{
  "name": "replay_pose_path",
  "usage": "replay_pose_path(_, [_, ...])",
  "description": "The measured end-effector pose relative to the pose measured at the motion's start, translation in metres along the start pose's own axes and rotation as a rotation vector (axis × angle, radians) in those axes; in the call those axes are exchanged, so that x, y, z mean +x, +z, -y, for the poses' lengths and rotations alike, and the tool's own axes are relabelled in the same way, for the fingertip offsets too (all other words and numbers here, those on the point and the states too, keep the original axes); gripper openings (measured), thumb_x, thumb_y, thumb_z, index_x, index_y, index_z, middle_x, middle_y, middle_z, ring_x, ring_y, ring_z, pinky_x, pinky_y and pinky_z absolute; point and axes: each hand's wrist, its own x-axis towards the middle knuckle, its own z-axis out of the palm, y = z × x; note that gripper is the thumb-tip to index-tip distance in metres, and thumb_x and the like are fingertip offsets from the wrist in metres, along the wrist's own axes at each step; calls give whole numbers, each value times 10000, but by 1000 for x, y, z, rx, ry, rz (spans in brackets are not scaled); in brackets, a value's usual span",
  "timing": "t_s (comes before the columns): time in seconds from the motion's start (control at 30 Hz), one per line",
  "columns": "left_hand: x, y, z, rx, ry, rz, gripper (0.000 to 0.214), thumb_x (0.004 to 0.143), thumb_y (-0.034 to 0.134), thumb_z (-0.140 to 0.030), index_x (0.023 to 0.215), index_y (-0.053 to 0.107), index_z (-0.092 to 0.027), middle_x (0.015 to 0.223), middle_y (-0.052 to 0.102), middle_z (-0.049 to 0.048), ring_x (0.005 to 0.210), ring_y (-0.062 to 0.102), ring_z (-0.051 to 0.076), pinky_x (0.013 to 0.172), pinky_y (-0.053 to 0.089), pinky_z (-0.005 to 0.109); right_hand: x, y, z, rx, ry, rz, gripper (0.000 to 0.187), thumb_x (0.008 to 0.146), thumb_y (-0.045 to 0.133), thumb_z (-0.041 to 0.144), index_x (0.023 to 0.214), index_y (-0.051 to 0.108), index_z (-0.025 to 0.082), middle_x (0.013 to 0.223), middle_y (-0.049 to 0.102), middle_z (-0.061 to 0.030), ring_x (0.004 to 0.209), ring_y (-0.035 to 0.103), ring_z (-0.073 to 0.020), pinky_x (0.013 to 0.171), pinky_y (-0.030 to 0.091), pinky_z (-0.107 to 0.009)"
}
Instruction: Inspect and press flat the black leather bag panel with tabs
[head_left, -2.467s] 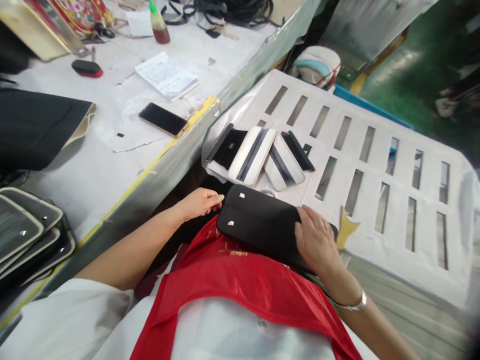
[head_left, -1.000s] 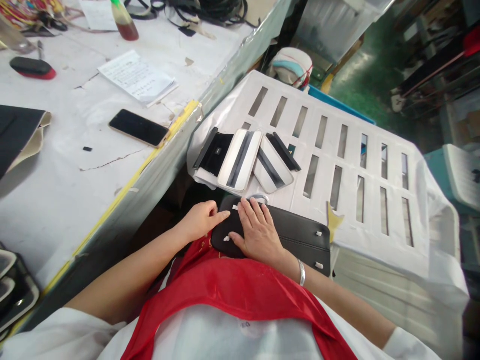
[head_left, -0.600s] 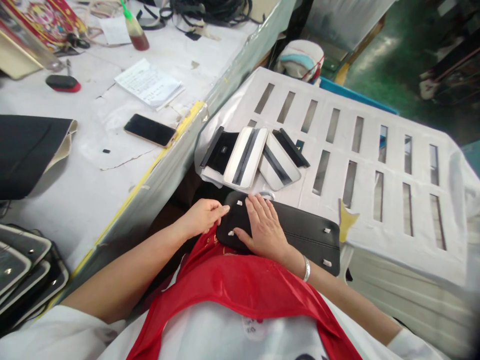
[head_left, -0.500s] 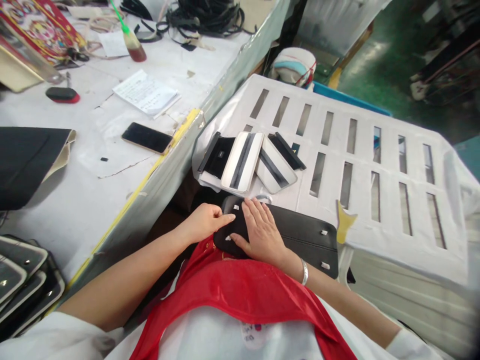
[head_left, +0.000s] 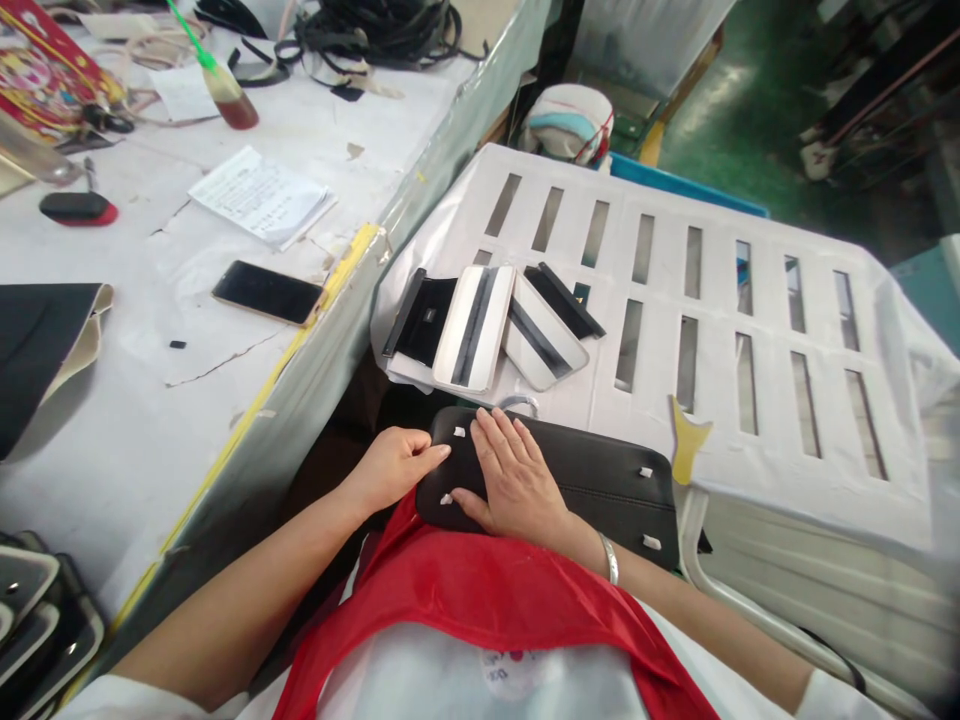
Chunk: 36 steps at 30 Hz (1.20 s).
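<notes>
A black padded panel [head_left: 592, 475] with small white tabs at its corners lies across my lap, over a red apron [head_left: 487, 600]. My right hand [head_left: 514, 480] rests flat on the panel's left half, fingers stretched out and apart. My left hand [head_left: 394, 465] is at the panel's left edge, its fingers curled together with the tips touching the edge; whether they pinch anything is hidden. Just beyond the panel, several white and black flat parts [head_left: 480, 325] lie on a white slotted crate lid [head_left: 757, 420].
A long white worktable [head_left: 135, 400] runs along my left with a black phone [head_left: 266, 292], a stack of papers [head_left: 262, 197], a glue bottle [head_left: 221, 85], black cords [head_left: 375, 25], black sheet material [head_left: 34, 345] and stacked black trays [head_left: 37, 610]. Green floor lies at the far right.
My right hand slid from the panel's right end to its left half. The left hand stayed at the left edge. The view shifted a little to the right.
</notes>
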Motion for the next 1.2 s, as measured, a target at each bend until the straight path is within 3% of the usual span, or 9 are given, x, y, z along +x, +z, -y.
replay_pose_path(0.13, [2, -4, 1, 44, 25, 4, 488, 828, 471, -505, 506, 331, -166, 495, 316, -42, 498, 299, 82, 476, 221, 231, 3, 1, 2, -16, 5, 7, 784, 851, 428, 585, 1405, 372, 33, 1504, 274, -154, 1403, 198, -296, 1150, 193, -455])
replay_pose_path(0.27, [4, -11, -5, 256, 84, 20, 491, 824, 480, -519, 499, 376, -165, 477, 374, -32, 480, 327, 92, 494, 196, 255, 2, 1, 3, -34, 7, -8, 774, 854, 425, 578, 1404, 375, 36, 1502, 279, -155, 1405, 193, -290, 1152, 184, -450])
replay_pose_path(0.37, [5, -16, -6, 393, 41, 24, 503, 772, 536, -573, 489, 439, -169, 484, 441, -14, 479, 355, 107, 500, 191, 268, 1, 0, 4, -40, 13, -2, 764, 858, 422, 574, 1405, 376, 42, 1504, 279, -150, 1405, 195, -287, 1152, 180, -446])
replay_pose_path(0.7, [-4, 1, 16, 107, 83, -55, 421, 815, 512, -502, 568, 415, -176, 513, 455, -24, 502, 391, 103, 504, 245, 240, 0, -5, 7, -7, 8, 44, 749, 869, 435, 547, 1414, 352, 41, 1501, 283, -157, 1403, 201, -284, 1151, 174, -451])
replay_pose_path(0.87, [-10, 5, 12, 142, 96, -98, 378, 826, 493, -451, 583, 380, -185, 543, 446, -22, 521, 395, 112, 520, 252, 254, -24, -19, -16, -46, -44, 97, 724, 884, 433, 535, 1415, 351, 50, 1513, 258, -150, 1408, 190, -275, 1149, 196, -436])
replay_pose_path(1.07, [-21, -4, -4, 331, 89, -63, 304, 822, 512, -430, 658, 418, -192, 613, 493, -16, 575, 465, 143, 547, 314, 270, -68, -35, -52, -132, 63, 111, 752, 870, 453, 558, 1414, 348, 49, 1509, 262, -163, 1402, 209, -281, 1145, 224, -462])
replay_pose_path(1.13, [-20, -3, -14, 427, 156, -180, 203, 811, 538, -377, 769, 481, -187, 740, 567, 14, 694, 540, 176, 624, 394, 291, -72, -34, -53, -140, 86, 113, 746, 872, 446, 555, 1416, 350, 52, 1511, 261, -155, 1402, 209, -280, 1150, 218, -460])
replay_pose_path(1.2, [-16, 7, -26, 494, 329, -376, 188, 828, 525, -318, 940, 515, -168, 981, 607, 76, 925, 566, 216, 799, 439, 335, -71, -32, -52, -139, 99, 100, 760, 870, 436, 565, 1416, 348, 44, 1512, 257, -156, 1405, 197, -284, 1155, 205, -459])
